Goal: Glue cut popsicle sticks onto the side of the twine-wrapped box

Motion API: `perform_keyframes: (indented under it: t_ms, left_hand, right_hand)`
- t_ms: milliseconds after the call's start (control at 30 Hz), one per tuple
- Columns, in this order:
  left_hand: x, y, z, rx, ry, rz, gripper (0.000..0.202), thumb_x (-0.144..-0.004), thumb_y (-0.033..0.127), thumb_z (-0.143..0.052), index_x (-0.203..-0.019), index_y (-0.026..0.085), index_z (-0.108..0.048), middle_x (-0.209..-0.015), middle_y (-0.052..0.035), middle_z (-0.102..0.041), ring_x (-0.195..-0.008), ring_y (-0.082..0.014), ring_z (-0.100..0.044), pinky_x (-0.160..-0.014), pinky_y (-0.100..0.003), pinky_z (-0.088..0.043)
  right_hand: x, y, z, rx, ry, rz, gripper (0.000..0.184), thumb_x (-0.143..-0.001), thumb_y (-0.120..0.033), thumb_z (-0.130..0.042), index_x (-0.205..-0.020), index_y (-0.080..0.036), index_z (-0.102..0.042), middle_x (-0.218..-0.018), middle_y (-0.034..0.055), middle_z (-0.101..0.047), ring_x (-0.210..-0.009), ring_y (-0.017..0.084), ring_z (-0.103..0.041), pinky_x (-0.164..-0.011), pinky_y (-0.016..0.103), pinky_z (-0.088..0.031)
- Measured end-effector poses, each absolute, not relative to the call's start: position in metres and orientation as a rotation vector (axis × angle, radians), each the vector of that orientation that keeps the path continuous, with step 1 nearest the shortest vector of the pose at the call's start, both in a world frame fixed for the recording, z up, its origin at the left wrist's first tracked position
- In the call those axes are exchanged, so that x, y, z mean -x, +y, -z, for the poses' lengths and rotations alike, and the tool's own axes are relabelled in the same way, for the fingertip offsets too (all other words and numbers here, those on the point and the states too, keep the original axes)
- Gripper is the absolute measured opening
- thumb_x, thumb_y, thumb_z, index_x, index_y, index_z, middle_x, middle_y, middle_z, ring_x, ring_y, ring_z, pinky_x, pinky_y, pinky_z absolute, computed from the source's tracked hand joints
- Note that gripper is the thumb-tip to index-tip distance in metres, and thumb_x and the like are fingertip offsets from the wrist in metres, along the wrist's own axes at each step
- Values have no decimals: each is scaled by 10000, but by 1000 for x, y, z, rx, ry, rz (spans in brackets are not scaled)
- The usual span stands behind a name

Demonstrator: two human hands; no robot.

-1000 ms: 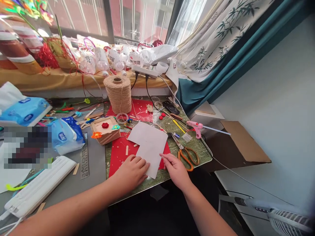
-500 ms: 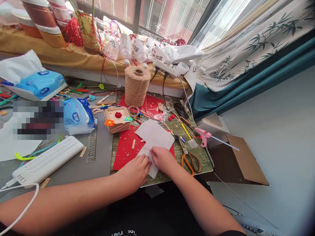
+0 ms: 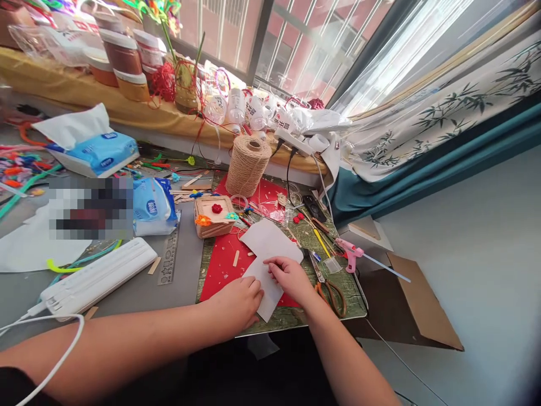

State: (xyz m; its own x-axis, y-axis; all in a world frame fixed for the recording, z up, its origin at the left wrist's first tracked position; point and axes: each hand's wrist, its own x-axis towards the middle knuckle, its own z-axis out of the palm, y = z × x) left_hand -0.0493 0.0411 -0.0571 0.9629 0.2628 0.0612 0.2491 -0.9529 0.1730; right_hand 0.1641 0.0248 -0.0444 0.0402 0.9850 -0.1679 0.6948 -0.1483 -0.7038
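Observation:
A white sheet of paper (image 3: 274, 248) with a notched outline lies over a red sheet (image 3: 224, 276) at the table's front. My left hand (image 3: 240, 304) presses on the paper's lower left edge, its fingers bent and close together; the thumb is mostly hidden. Above the paper's middle, my right hand (image 3: 291, 277) is closed in a pinch with thumb and index finger pointing left. Whatever lies between those fingertips is too small to make out. Orange-handled scissors (image 3: 332, 296) rest just right of the right wrist.
Behind the paper stand a twine spool (image 3: 249, 166) and a stick box (image 3: 213, 217) with yarn flowers. A pink glue gun (image 3: 350, 254) lies at the right edge. To the left are a clear ruler (image 3: 169, 259), a white power strip (image 3: 99, 279) and tissue packs (image 3: 154, 206).
My right hand has lifted slightly off the paper's lower part and moved right, apart from my left hand. The left hand stays on the paper. The camera view has shifted.

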Motion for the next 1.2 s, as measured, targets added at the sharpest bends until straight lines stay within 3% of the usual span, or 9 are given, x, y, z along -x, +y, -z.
perform_keyframes:
  t_ms: [100, 200, 400, 500, 667, 733, 933, 1100, 1200]
  left_hand:
    - [49, 41, 58, -2978, 400, -125, 544, -929, 509, -656, -1276, 91, -657, -1113, -173, -658, -1075, -323, -580, -881, -414, -476]
    - [48, 38, 62, -2985, 416, -128, 560, -932, 501, -652, -1310, 87, -645, -1144, -180, -656, -1098, -333, -579, -895, -425, -479]
    - [49, 35, 67, -2962, 532, -131, 618, -952, 527, -612, -1404, 106, -597, -1407, -246, -569, -1313, -396, -510, -1059, -491, -432]
    - [47, 36, 69, -2967, 510, -81, 606, -959, 499, -615, -1415, 100, -600, -1439, -256, -564, -1351, -398, -501, -1103, -496, -412]
    - [45, 36, 71, -2948, 524, -12, 646, -938, 522, -646, -1448, 128, -593, -1506, -285, -506, -1368, -429, -508, -1128, -532, -398]
    - [45, 36, 70, -2949, 515, 0, 658, -930, 535, -651, -1442, 125, -599, -1496, -286, -516, -1360, -431, -517, -1125, -532, -405]
    - [47, 36, 66, -2962, 492, -63, 671, -914, 536, -665, -1409, 86, -620, -1418, -280, -581, -1350, -422, -506, -1132, -523, -392]
    - [48, 36, 71, -2979, 478, -90, 674, -918, 543, -652, -1403, 77, -618, -1379, -285, -602, -1336, -421, -504, -1118, -520, -389]
    - [48, 35, 74, -2984, 494, -117, 688, -904, 548, -669, -1391, 65, -616, -1370, -282, -608, -1322, -418, -521, -1128, -512, -382]
  right_hand:
    - [-161, 23, 59, 1884, -1709, -827, 276, -1009, -296, -515, -1083, -185, -757, -934, 56, -768, -862, 194, -700, -798, 319, -543]
    - [-157, 21, 59, 1903, -1787, -740, 187, -967, -215, -587, -1053, -201, -752, -1091, 81, -758, -1043, 212, -674, -958, 341, -492]
    - [-145, 16, 52, 2055, -1986, -651, 186, -1006, -207, -517, -950, -179, -692, -913, 88, -740, -850, 208, -653, -772, 296, -434]
    - [-145, 12, 48, 2123, -2083, -637, 193, -1009, -206, -501, -949, -179, -682, -906, 99, -739, -831, 210, -648, -732, 289, -393]
    - [-164, 8, 27, 2194, -2243, -714, 116, -893, -146, -629, -816, -186, -706, -791, 89, -744, -723, 215, -646, -641, 291, -345]
    - [-166, 13, 18, 2191, -2286, -732, 122, -884, -153, -654, -781, -191, -707, -785, 80, -750, -722, 212, -656, -637, 291, -349]
    - [-146, 47, 18, 2148, -2273, -642, 183, -1017, -228, -530, -1035, -194, -709, -985, 88, -771, -885, 212, -681, -733, 281, -396]
    - [-139, 50, 34, 2138, -2200, -650, 105, -1004, -211, -571, -1017, -192, -673, -957, 60, -763, -872, 187, -681, -730, 256, -407]
    - [-135, 40, 41, 2162, -2161, -629, 159, -1036, -222, -510, -987, -186, -657, -958, 71, -756, -876, 185, -674, -735, 260, -405]
